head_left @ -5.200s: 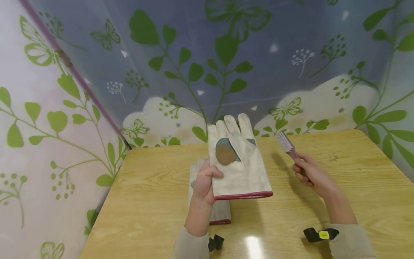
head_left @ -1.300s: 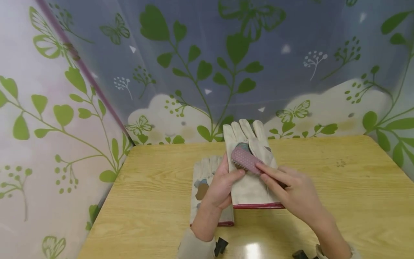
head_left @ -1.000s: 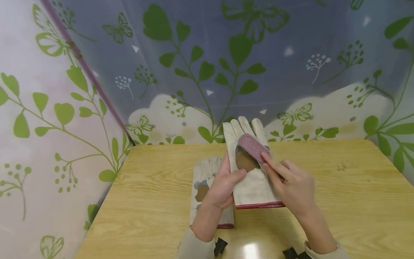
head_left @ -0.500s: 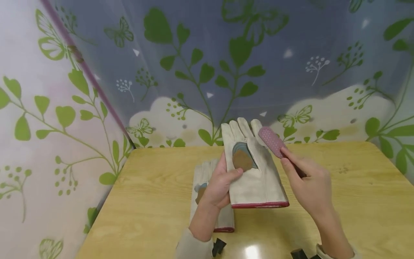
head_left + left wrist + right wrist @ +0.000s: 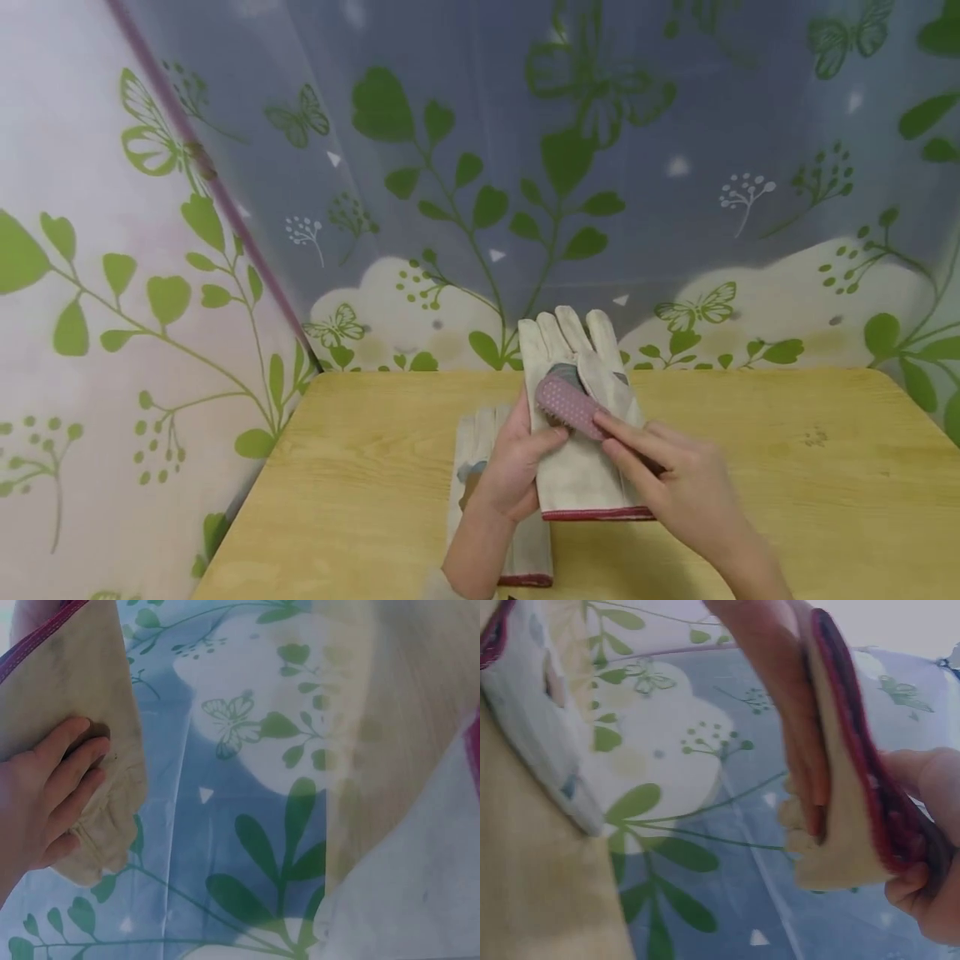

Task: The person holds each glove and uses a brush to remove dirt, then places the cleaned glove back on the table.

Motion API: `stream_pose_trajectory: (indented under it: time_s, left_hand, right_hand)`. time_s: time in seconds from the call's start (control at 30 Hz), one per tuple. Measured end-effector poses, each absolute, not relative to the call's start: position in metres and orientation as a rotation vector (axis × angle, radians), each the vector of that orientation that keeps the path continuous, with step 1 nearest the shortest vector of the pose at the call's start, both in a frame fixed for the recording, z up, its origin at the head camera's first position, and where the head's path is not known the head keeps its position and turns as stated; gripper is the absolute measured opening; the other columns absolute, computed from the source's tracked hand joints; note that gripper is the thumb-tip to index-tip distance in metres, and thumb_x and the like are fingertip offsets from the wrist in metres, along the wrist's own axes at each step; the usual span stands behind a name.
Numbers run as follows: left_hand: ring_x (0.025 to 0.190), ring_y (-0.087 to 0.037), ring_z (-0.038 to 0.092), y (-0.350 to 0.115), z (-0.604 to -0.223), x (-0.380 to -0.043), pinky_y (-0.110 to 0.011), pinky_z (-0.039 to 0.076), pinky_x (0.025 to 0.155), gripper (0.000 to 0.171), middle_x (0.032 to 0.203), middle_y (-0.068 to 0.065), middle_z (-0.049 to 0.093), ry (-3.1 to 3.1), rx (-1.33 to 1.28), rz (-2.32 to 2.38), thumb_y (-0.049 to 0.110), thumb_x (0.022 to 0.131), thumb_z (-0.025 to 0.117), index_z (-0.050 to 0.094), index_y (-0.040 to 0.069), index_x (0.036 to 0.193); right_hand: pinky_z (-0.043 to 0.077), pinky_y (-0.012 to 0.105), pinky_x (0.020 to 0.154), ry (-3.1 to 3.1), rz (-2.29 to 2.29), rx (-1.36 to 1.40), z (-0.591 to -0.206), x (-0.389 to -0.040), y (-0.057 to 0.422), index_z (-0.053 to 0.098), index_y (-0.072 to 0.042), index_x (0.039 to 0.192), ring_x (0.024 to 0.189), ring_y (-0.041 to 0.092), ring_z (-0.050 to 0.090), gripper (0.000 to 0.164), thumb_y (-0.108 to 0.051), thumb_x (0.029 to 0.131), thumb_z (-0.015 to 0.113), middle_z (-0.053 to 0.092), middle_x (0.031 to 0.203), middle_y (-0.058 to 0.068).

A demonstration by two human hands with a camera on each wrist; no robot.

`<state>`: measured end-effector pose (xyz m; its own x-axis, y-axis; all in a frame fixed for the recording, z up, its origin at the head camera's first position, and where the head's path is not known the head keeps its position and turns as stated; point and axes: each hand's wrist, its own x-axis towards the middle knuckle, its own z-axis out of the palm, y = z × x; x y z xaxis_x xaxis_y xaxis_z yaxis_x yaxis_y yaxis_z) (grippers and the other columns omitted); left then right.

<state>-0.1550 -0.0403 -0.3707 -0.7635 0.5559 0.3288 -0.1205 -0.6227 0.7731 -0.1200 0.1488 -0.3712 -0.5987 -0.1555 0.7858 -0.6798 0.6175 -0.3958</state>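
Fingers (image 5: 75,765) behind, thumb (image 5: 551,438) in front, the left hand (image 5: 516,465) clasps the work glove (image 5: 581,485), presumably bracing it under the pink scrub brush (image 5: 566,402) the right hand (image 5: 692,482) pinches.

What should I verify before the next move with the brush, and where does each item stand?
1. Left hand grips the raised red-hemmed work glove: ok.
2. Right hand holds the pink scrub brush by its handle: ok.
3. Brush's bristled side faces the glove's palm: ok.
4. Brush pressing firmly enough: cannot tell.
5. Blue-gray palm patch fully visible: not ok, brush partly covers it.
6. Second glove lies on the table: ok.
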Motion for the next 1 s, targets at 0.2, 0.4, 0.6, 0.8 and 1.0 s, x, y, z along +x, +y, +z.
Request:
stream_pose_trajectory:
  time_s: [0.2,0.4,0.6,0.8,1.0]
  left_hand:
    - [0.135,-0.03,0.032,-0.037,-0.374,-0.152,-0.037,0.038,0.103,0.073,0.154,-0.013,0.02,1.117,0.823,2.367,-0.007,0.095,0.026,-0.002,0.029,0.152]
    - [0.127,-0.025,0.041,-0.032,-0.374,-0.164,-0.033,0.044,0.096,0.073,0.147,-0.012,0.031,1.166,0.739,2.397,-0.007,0.094,0.032,0.009,0.031,0.152]
    - [0.13,-0.028,0.039,-0.028,-0.373,-0.167,-0.039,0.041,0.101,0.074,0.148,-0.011,0.031,1.136,0.701,2.413,-0.009,0.091,0.033,0.013,0.029,0.151]
    - [0.131,-0.03,0.039,-0.028,-0.379,-0.157,-0.038,0.041,0.1,0.072,0.15,-0.013,0.028,1.113,0.715,2.389,-0.008,0.092,0.031,0.01,0.029,0.152]
    - [0.122,-0.024,0.047,-0.032,-0.381,-0.148,-0.034,0.045,0.096,0.071,0.145,-0.014,0.034,1.147,0.721,2.366,-0.005,0.094,0.032,0.013,0.033,0.15]
  right_hand:
    - [0.028,0.013,0.042,-2.078,0.748,0.495,-0.382,-0.127,0.15,0.071,-0.014,0.113,0.048,-0.001,0.031,0.034,-0.013,0.079,0.073,0.052,0.062,-0.004]
    - [0.027,0.015,0.042,-1.963,0.806,0.422,-0.368,-0.132,0.157,0.071,-0.011,0.112,0.05,0.0,0.033,0.032,-0.009,0.079,0.072,0.055,0.062,0.0]
    - [0.03,0.013,0.048,-2.113,0.967,0.595,-0.356,-0.119,0.159,0.07,-0.018,0.115,0.054,0.0,0.038,0.04,-0.004,0.078,0.073,0.062,0.073,-0.009]
    - [0.029,0.012,0.045,-2.182,0.834,0.665,-0.362,-0.115,0.158,0.07,-0.02,0.116,0.051,-0.001,0.033,0.041,-0.007,0.077,0.074,0.058,0.07,-0.009]
    - [0.024,0.018,0.04,-2.085,0.608,0.487,-0.369,-0.121,0.163,0.071,-0.014,0.113,0.047,0.003,0.03,0.036,-0.012,0.077,0.074,0.051,0.06,-0.001]
